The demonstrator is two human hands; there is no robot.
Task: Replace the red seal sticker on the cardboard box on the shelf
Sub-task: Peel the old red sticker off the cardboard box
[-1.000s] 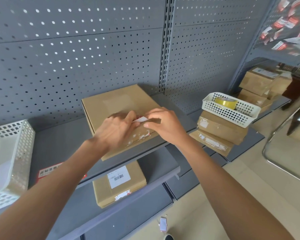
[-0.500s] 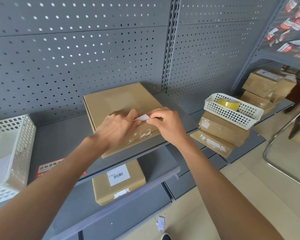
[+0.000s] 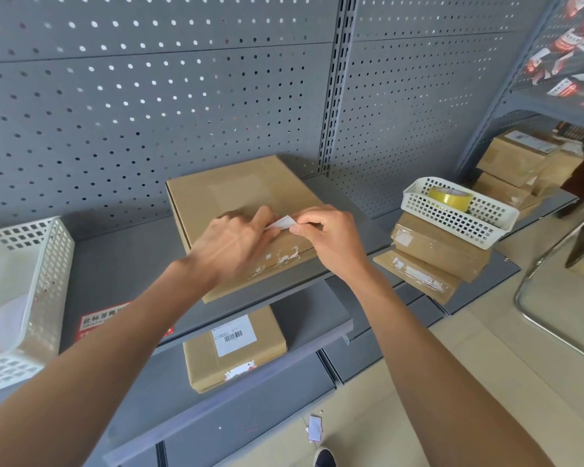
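Note:
A flat cardboard box (image 3: 226,193) lies on the grey shelf (image 3: 115,264), its front edge overhanging. White and red sticker remnants (image 3: 280,257) mark its front flap. Above the box's near edge both hands meet on a small sticker (image 3: 281,222) that shows its white side. My left hand (image 3: 233,244) pinches one end of it, and my right hand (image 3: 331,237) pinches the other end between thumb and forefinger. The sticker's printed face is hidden.
A white basket (image 3: 21,298) stands at the left. A red label (image 3: 98,320) lies on the shelf. At the right, a white basket (image 3: 459,214) with yellow tape (image 3: 449,198) tops stacked boxes. Another box (image 3: 236,348) lies on the lower shelf.
The white piece between my fingers has lifted and shows a little more. Both hands stay over the box's front edge; the view has shifted slightly.

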